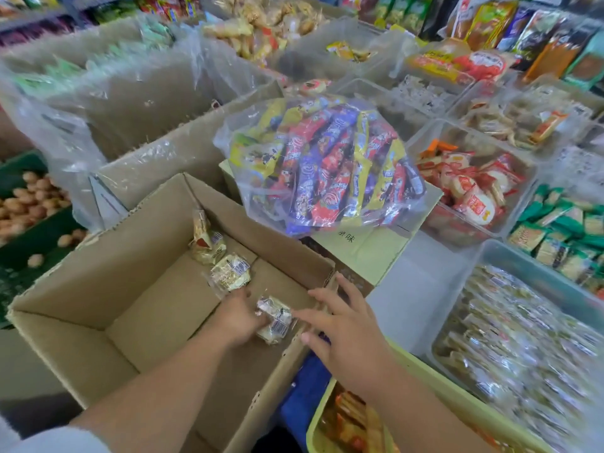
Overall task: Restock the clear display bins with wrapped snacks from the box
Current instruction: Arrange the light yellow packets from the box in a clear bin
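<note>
An open cardboard box (98,289) sits in front of me, nearly bare inside. My left hand (237,317) reaches into it and grips a clear-wrapped pale snack (274,320) near the box's right wall. Two more wrapped snacks lie on the box floor, one just beyond my hand (230,273) and one in the far corner (206,240). My right hand (343,328) hovers over the box's right edge with fingers spread, beside the held snack. A clear display bin (523,348) at the right is packed with similar wrapped snacks.
A plastic bag of colourful stick snacks (327,165) lies on a pale green carton (366,250) behind the box. More clear bins of red (470,191) and green (568,230) packets stand at right. A yellow-green tray (346,426) sits near me. A green crate of eggs (26,204) is at left.
</note>
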Motion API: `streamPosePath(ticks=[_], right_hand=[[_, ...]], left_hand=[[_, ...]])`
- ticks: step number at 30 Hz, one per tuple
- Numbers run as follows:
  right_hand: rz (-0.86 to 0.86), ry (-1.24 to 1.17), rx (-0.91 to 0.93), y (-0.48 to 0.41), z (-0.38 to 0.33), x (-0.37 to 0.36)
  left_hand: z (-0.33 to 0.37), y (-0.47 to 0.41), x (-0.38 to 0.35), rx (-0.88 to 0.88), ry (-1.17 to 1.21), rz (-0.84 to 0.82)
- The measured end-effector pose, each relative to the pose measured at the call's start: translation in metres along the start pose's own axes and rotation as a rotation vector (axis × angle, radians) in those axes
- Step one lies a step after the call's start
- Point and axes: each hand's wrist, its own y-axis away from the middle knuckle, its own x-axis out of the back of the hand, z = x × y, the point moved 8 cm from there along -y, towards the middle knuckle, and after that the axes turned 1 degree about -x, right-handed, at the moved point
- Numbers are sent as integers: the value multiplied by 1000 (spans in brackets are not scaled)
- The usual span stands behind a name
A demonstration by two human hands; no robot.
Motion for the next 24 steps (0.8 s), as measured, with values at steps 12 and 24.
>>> streamPosePath(ticks=[12,24], right_hand=[[-92,42,-45,-11,-2,10],[-141,62,-57,-14,-5,11]], left_hand=[[-1,-36,-10,34,175,35],[-52,-85,52,110,383,233]])
